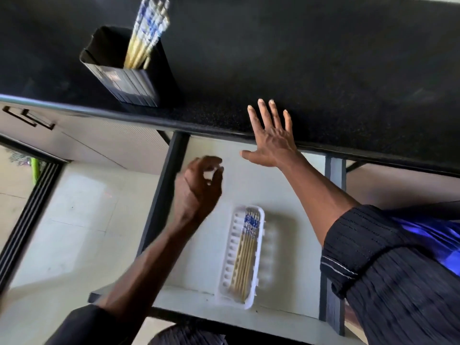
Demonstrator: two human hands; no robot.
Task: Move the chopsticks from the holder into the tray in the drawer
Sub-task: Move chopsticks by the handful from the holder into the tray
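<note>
A black square holder (129,80) stands on the dark countertop at the upper left, with several blue-and-white-topped chopsticks (146,33) leaning in it. Below, the drawer (211,155) is pulled out, and a white slotted tray (258,257) lies in it with several chopsticks (245,255) laid lengthwise. My left hand (196,188) hovers over the drawer's left part, fingers loosely curled, with nothing in it. My right hand (271,138) rests flat with fingers spread on the counter's front edge, right of the holder.
The black countertop (323,58) fills the upper view. The drawer's dark side rails (164,195) run left and right (333,245). Light cabinet fronts with a cut-out handle (29,118) sit at the left, above a pale tiled floor (74,220).
</note>
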